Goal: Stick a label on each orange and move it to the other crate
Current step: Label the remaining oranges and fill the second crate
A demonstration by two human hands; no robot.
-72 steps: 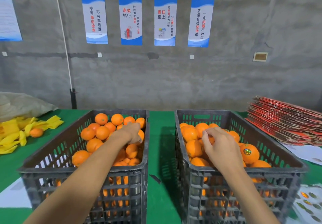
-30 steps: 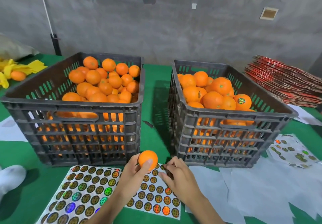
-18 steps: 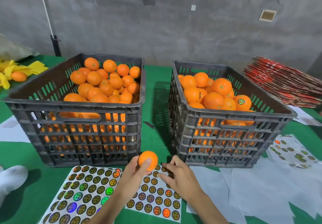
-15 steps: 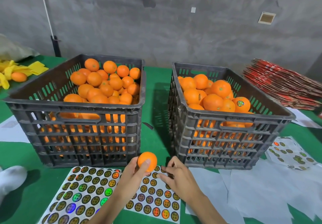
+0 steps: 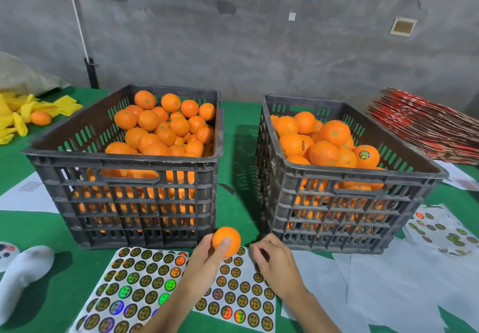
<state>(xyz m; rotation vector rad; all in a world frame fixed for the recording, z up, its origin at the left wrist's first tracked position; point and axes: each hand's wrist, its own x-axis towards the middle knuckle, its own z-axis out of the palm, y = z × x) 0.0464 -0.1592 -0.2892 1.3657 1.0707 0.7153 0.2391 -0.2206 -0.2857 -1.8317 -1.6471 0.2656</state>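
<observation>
left hand (image 5: 207, 257) grips round orange (image 5: 226, 241) | right hand (image 5: 274, 262) fingers curled over holographic round-sticker sheet (image 5: 145, 288), grip unclear | black slatted plastic crates 11 (image 5: 129, 198) and 1 o'clock (image 5: 337, 203) | orange's axis unreadable

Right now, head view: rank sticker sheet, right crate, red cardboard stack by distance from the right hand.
1. Sticker sheet: directly under the right hand.
2. Right crate: just behind the hand, slightly right.
3. Red cardboard stack: far right, by the wall.

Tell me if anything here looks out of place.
One stray orange lies on the table's far left among yellow wrappers, outside both crates. A dark scrap also lies on the green cloth between the crates.
</observation>
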